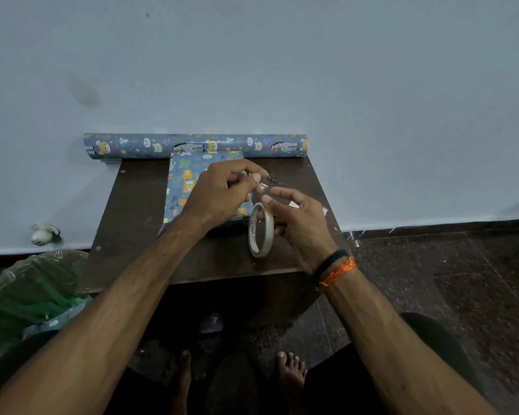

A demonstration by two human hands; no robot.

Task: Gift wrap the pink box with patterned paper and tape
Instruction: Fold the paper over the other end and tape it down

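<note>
On the dark brown wooden table (132, 205) a flat box wrapped in blue animal-patterned paper (183, 187) was seen, far of centre, with the matching paper roll (150, 145) behind it against the wall. No pink was left showing. A white ring of clear tape (261, 232) was hooked on the curled fingers of the right hand (300, 223); a pulled strip (262, 187) was pinched by the left hand (222, 193). The strip could easily be folded onto itself or stuck to a finger, being slack between the hands.
</note>
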